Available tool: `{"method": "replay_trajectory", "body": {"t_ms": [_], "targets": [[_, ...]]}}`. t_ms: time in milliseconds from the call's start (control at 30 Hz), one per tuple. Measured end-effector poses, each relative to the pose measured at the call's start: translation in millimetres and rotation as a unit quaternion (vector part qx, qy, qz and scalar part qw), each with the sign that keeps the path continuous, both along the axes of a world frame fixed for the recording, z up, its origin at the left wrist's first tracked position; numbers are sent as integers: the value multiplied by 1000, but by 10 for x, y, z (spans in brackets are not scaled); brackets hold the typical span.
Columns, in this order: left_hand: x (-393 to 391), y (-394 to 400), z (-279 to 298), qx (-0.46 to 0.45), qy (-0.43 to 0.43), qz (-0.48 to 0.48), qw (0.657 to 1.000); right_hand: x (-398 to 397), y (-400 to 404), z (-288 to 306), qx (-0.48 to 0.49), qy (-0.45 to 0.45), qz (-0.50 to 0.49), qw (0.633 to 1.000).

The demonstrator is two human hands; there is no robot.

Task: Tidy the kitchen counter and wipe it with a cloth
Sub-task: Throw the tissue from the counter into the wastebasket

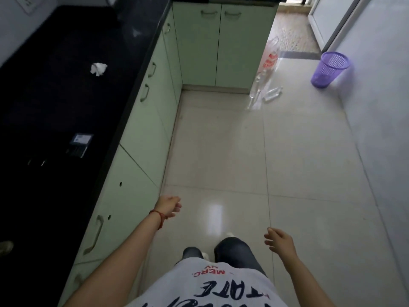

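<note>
Black counter [66, 103]: crumpled white tissue [98, 69], small dark box [79, 144] well apart.

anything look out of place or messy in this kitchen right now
Yes. A crumpled white tissue lies loose on the black counter. Clear plastic bottles lie tipped over on the floor beside a plastic bag leaning on the cabinet, not in the purple bin.

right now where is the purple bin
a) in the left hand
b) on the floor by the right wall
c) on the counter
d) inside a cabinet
b: the purple bin stands on the floor close to the right wall, across the room from the counter; both the left hand and the right hand hold nothing.
</note>
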State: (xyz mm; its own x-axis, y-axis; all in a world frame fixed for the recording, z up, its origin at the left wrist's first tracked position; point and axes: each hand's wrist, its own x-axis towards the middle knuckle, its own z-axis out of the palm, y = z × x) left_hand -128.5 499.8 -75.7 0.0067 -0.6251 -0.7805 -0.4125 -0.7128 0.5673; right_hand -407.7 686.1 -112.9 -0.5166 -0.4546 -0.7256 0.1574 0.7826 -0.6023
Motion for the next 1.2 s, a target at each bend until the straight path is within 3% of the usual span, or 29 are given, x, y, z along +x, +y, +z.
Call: {"method": "replay_trajectory", "body": {"t_ms": [200, 467, 900, 1200], "targets": [[-664, -1246, 6, -30, 19, 4, 999, -578, -1011, -180, 13, 5, 5, 1000], [-892, -2122, -289, 41, -39, 94, 994, -1460, -2863, -43, 27, 8, 92, 995], [-921, -3864, -516, 60, -25, 242, 968, -1540, -6001, 35, -20, 25, 225, 974], [-1275, -5575, -126, -38, 14, 174, 984, -1506, -7366, 101, -11, 44, 307, 951]]}}
